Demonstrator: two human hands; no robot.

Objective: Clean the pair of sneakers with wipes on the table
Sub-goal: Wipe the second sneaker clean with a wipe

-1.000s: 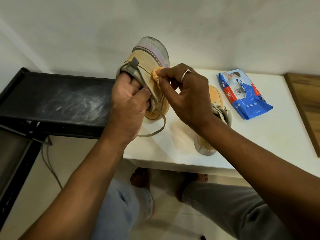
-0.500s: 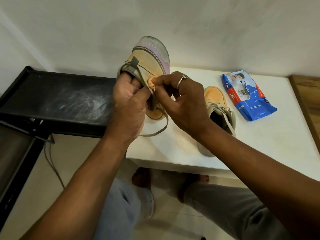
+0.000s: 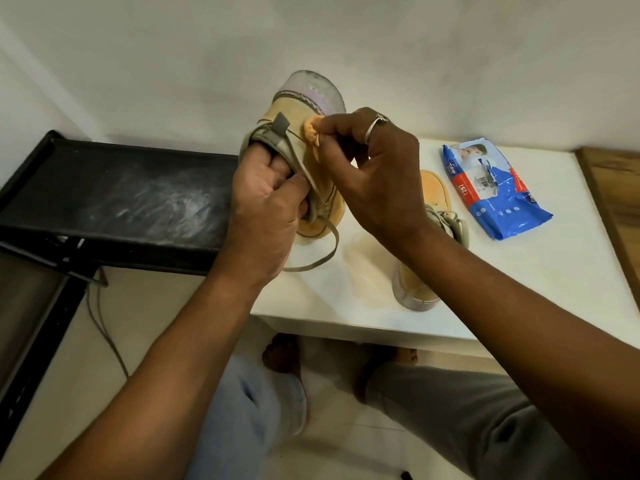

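My left hand point(image 3: 265, 206) grips a tan sneaker point(image 3: 304, 109) by its collar and holds it up over the left end of the white table point(image 3: 540, 278), its grey sole facing away from me. My right hand point(image 3: 375, 174) pinches a crumpled, yellow-stained wipe point(image 3: 310, 133) against the sneaker's side near the heel. One lace point(image 3: 323, 252) hangs in a loop below the shoe. The other tan sneaker point(image 3: 420, 289) lies on the table, partly hidden behind my right forearm.
A blue pack of wipes point(image 3: 491, 192) lies at the back right of the table. A dusty black shelf point(image 3: 114, 199) stands left of the table, with a cable hanging below. A wooden surface point(image 3: 616, 202) borders the right. My legs and bare feet are under the table edge.
My right hand slid the wipe down the sneaker's side and back up toward the heel. The left hand kept its grip on the shoe.
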